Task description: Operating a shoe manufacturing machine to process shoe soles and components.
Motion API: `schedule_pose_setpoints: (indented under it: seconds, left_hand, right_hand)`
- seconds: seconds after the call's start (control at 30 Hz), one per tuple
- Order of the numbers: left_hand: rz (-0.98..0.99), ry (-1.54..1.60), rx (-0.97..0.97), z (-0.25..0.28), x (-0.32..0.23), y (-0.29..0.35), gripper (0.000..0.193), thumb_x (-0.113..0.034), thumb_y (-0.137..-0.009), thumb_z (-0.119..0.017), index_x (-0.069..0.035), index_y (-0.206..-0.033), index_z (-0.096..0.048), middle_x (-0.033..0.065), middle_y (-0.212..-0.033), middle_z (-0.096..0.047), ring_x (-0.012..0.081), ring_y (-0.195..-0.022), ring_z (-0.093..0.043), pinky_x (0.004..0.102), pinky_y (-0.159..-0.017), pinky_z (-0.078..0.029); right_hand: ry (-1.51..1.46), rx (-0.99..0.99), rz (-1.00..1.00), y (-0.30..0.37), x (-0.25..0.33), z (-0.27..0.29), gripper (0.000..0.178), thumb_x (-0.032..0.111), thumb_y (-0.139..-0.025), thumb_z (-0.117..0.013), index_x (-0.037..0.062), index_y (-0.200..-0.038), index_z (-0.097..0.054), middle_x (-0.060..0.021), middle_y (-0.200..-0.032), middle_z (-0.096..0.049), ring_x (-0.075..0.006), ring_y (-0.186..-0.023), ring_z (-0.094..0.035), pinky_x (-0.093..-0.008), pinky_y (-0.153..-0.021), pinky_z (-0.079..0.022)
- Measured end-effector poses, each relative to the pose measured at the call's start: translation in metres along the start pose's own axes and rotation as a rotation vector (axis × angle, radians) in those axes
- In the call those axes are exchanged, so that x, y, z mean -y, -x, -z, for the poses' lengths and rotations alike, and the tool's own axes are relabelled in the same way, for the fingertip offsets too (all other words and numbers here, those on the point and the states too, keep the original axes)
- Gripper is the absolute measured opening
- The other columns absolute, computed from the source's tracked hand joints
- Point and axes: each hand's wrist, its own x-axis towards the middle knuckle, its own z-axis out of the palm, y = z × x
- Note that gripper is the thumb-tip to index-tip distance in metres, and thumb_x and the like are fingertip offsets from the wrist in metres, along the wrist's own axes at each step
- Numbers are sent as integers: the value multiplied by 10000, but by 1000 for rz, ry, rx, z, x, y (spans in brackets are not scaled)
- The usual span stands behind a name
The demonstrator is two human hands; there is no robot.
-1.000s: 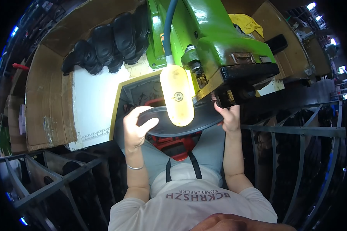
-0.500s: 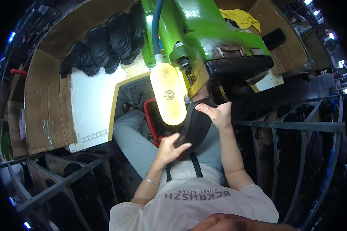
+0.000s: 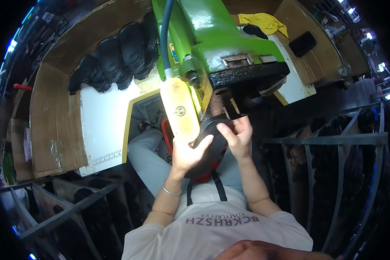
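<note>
Both my hands grip a black shoe sole [image 3: 213,149], curved and smooth, below the head of a green machine [image 3: 240,54]. Its far end is close under the machine's working part; whether they touch I cannot tell. My left hand [image 3: 189,155] holds the near left side, thumb on top. On the far right side my right hand [image 3: 236,138] has its thumb on the upper face and its fingers partly hidden. A lit yellow lamp [image 3: 180,110] hangs just left of the sole, close to my left hand.
Several black shoe pieces [image 3: 112,56] stand in a row on the white tabletop [image 3: 100,125], with cardboard walls [image 3: 56,112] around it. A yellow cloth [image 3: 266,24] and a black phone-like object [image 3: 302,43] are beyond the machine. Metal racks [image 3: 325,139] flank me; a red bin [image 3: 166,130] sits below.
The sole has turned, showing more of its broad face. My left hand has moved up and forward along it; my right has shifted slightly left and down.
</note>
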Motion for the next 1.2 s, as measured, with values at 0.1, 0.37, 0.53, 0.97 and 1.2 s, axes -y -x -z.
schedule_pose_setpoints:
  seconds: [0.1, 0.37, 0.53, 0.97, 1.2]
  left_hand:
    - [35, 245, -252, -20, 4, 18, 130, 19, -828, -645, 35, -949, -600, 72, -853, -658, 78, -762, -601, 197, -692, -486]
    - [-15, -73, -33, -19, 1, -10, 179, -24, -818, -672, 42, -971, -605, 42, -822, -655, 51, -728, -576, 185, -651, -463]
    - [2, 65, -138, -26, 10, -2, 206, 28, -805, -661, 37, -991, -574, 62, -852, -652, 76, -765, -606, 199, -693, -496]
    - [20, 361, -147, 6, -3, 1, 372, 47, -742, -687, 71, -1088, -551, 100, -956, -632, 145, -844, -605, 268, -801, -490]
    - [107, 552, -273, 62, 12, 40, 317, 75, -740, -652, 41, -1034, -537, 82, -929, -606, 128, -836, -575, 256, -781, -463]
  right_hand:
    - [1, 111, -25, -2, -7, -1, 310, 19, -762, -720, 32, -960, -482, -11, -770, -606, -17, -634, -497, -154, -550, -363]
    - [-114, 174, -302, 62, -29, 24, 538, 17, -730, -734, -24, -1191, -461, -82, -1086, -595, -145, -1018, -558, -287, -886, -443]
    - [-272, 155, -677, 130, -60, 54, 544, -1, -770, -687, -51, -1254, -444, -100, -1206, -553, -174, -1094, -536, -317, -969, -407]
    - [-70, -289, -106, -3, 25, 84, 239, -18, -780, -672, 4, -992, -562, -37, -907, -592, -97, -811, -562, -231, -752, -467]
    - [-52, -123, -125, -4, 8, 23, 242, 29, -735, -724, -6, -928, -582, -48, -831, -634, -95, -738, -594, -230, -679, -491]
